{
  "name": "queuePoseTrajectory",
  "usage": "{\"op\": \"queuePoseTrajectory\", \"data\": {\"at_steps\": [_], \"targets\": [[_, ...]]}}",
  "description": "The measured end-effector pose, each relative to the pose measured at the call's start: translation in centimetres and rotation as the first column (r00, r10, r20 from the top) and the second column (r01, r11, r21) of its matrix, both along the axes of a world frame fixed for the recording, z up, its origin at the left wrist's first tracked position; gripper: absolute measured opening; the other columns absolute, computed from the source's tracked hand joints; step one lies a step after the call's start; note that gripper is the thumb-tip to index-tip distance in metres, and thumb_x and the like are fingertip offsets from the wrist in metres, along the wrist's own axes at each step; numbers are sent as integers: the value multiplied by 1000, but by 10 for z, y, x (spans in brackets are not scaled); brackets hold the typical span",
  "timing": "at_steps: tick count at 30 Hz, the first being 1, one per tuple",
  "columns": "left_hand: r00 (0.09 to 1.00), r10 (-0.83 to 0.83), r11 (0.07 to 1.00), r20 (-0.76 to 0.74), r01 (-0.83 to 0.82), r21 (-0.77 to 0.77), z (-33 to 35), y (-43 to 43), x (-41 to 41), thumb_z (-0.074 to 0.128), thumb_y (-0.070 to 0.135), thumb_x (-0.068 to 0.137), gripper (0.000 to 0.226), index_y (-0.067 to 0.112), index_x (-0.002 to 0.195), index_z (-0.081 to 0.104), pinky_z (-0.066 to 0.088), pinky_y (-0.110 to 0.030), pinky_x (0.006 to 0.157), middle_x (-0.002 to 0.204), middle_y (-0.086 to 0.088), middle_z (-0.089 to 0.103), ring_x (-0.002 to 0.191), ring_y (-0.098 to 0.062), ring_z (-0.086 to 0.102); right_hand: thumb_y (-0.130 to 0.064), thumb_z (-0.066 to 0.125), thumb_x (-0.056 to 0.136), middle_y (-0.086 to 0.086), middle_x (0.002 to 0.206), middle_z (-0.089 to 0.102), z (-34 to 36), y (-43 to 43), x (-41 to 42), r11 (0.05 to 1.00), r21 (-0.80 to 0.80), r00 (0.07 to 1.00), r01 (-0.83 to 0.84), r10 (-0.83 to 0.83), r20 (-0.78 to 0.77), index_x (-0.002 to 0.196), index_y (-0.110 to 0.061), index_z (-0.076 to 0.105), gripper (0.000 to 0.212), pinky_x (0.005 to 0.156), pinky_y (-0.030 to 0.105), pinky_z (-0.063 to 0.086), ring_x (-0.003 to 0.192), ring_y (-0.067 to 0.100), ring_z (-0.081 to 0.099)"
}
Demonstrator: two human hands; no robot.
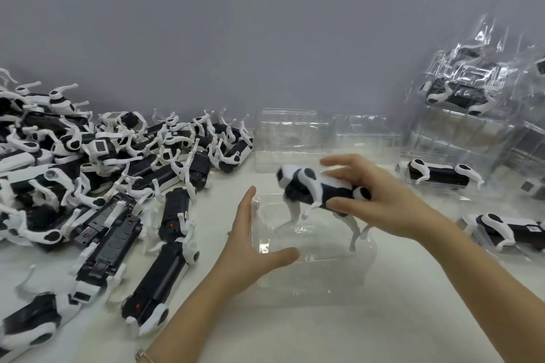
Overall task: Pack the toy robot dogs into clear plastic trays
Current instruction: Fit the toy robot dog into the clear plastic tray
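Tabletop: white table under a plain grey wall is carrying all the work.
Toy robot dog: the black-and-white toy robot dog is hanging upright in the air just above the clear plastic tray, its legs pointing down toward the cavity, not yet seated.
Right hand: my right hand is gripping the dog's trunk near the rear, thumb under the flank and fingers curling over the back.
Left hand: my left hand is lying flat and spread against the tray's left wall, clasping nothing.
Handling: I am judging the dog light and hard, stiff in the trunk. The thin jointed legs are looking apt to snag, so the trunk is where I am holding. The tray is looking flimsy and slick.
Loose pile: unpacked dogs are lying heaped at the left.
Empty trays: spare clear trays are standing behind.
Packed trays: filled trays are stacking up at the right.
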State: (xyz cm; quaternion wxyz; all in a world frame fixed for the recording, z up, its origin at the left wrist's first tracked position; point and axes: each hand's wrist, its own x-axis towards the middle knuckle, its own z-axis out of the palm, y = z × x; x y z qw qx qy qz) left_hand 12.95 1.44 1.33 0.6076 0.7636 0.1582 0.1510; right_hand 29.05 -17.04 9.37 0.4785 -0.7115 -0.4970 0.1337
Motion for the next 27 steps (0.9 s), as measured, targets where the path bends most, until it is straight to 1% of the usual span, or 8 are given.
{"op": "queuePoseTrajectory", "data": {"at_steps": [6,10,17,18,20,22,24,27], "targets": [[996,4,999,-91,-8,-41,3,2,0,85,57,40,120,59,138,16,18,-43,121,159,13,20,141,2,19,-31,63,94,-11,118,56,-19,28,9,880,-475,964,-9,133,229,122,-57,50,40,95,29,44,108,11,54],[995,-23,997,-95,16,-70,3,4,1,84,57,42,116,63,135,14,17,-46,122,155,20,17,144,-1,15,-29,62,95,-19,117,48,-27,32,11,891,-454,950,-17,156,271,130,-46,54,40,93,20,40,111,3,42],[992,-58,993,-116,45,-112,3,4,3,86,54,44,117,68,134,12,18,-47,121,148,31,11,146,-1,8,-45,58,95,-7,117,51,-43,34,10,899,-414,605,141,253,755,137,-41,51,44,88,21,21,106,15,42],[991,-61,992,-116,47,-117,4,6,4,86,52,43,117,67,134,14,18,-47,121,148,30,11,145,-2,9,-50,61,91,-11,115,50,-43,29,11,922,-361,635,141,195,747,135,-45,52,45,89,22,21,105,12,42],[995,-45,980,-84,28,-196,9,7,9,84,49,38,112,62,132,24,23,-40,117,147,24,17,142,-4,18,-54,68,82,-21,119,47,-39,18,10,975,-153,912,164,-90,401,128,-56,51,49,95,21,23,109,3,42],[997,40,942,-71,-61,-329,14,9,17,81,53,36,108,53,133,33,25,-33,105,148,16,27,134,-7,30,-52,67,78,-17,128,48,-41,6,10,924,100,925,369,-355,-133,131,-53,46,58,95,21,33,115,1,45],[987,99,923,-125,-139,-359,15,9,25,82,64,41,112,38,141,37,27,-30,98,142,14,37,135,-12,36,-59,70,74,-5,144,41,-45,-2,7,877,-71,813,475,-468,-346,146,-42,32,83,103,30,35,130,11,41],[976,82,982,-200,-114,-153,13,8,33,74,72,61,93,5,123,55,43,-38,100,116,-5,64,119,-24,56,-79,65,63,-7,151,35,-60,-8,-3,839,-449,817,309,-475,-327,144,-36,39,96,118,44,23,144,19,27]]}}
